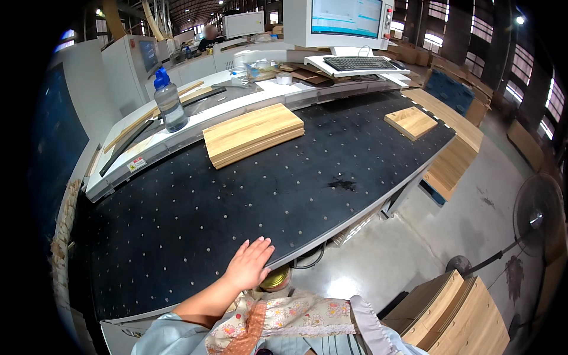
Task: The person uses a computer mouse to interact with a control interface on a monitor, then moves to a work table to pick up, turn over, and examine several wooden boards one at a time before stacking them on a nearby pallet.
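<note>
My left hand (248, 263) lies palm down near the front edge of a black worktable (177, 236) dotted with small round studs. Its fingers are stretched out and nothing is in them. Farther off on the table sits a stack of wood-grain boards (254, 130). Toward the table's right end rests a smaller stack of boards (411, 122). Both stacks are apart from my hand. My right hand does not show.
A blue-capped water bottle (170, 103) stands on the white machine ledge (142, 142) behind the table. Beyond are a keyboard (362, 63) and a monitor (346, 18). Wooden panels (455, 313) stand at lower right, near a floor fan (535, 216). Someone (208, 38) is far back.
</note>
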### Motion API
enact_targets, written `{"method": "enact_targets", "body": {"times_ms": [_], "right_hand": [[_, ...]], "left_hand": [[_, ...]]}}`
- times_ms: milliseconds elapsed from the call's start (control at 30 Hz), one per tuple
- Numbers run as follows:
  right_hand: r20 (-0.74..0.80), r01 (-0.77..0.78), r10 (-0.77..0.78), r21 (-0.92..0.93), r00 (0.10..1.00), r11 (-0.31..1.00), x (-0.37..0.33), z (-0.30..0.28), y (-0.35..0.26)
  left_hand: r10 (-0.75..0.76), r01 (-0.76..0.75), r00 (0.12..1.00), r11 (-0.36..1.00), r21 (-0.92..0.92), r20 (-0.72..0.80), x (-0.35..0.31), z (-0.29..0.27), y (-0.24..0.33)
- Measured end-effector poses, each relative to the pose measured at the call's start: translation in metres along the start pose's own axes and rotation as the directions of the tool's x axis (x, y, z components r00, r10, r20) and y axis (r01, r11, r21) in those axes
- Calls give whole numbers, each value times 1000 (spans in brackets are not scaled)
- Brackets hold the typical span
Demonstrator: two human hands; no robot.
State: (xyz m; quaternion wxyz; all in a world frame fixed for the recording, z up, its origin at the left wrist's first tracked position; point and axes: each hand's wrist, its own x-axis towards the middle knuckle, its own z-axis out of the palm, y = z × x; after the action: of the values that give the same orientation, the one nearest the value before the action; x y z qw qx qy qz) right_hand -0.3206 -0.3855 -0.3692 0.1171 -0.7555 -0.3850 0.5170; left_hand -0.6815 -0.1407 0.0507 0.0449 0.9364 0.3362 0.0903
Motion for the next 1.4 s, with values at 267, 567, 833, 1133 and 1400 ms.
{"method": "enact_targets", "body": {"times_ms": [267, 567, 833, 1133, 1400], "right_hand": [[65, 64, -36, -502, 997, 862, 15, -101, -174], [-806, 386, 12, 296, 592, 874, 163, -372, -187], [-999, 713, -44, -16, 21, 701, 133, -705, -200], [-855, 244, -476, -426, 207, 871, 199, -807, -257], [-825, 256, -474, -408, 307, 876, 186, -808, -259]], "left_hand": [[-172, 178, 984, 971, -160, 55, 11, -8, 6], [-687, 584, 625, 726, -363, -370, 73, 51, 47], [-893, 1000, -17, -6, -27, -449, 133, 75, 70], [-756, 912, -395, -256, -320, -522, 164, 116, 72], [-733, 908, -396, -223, -354, -553, 154, 128, 70]]}}
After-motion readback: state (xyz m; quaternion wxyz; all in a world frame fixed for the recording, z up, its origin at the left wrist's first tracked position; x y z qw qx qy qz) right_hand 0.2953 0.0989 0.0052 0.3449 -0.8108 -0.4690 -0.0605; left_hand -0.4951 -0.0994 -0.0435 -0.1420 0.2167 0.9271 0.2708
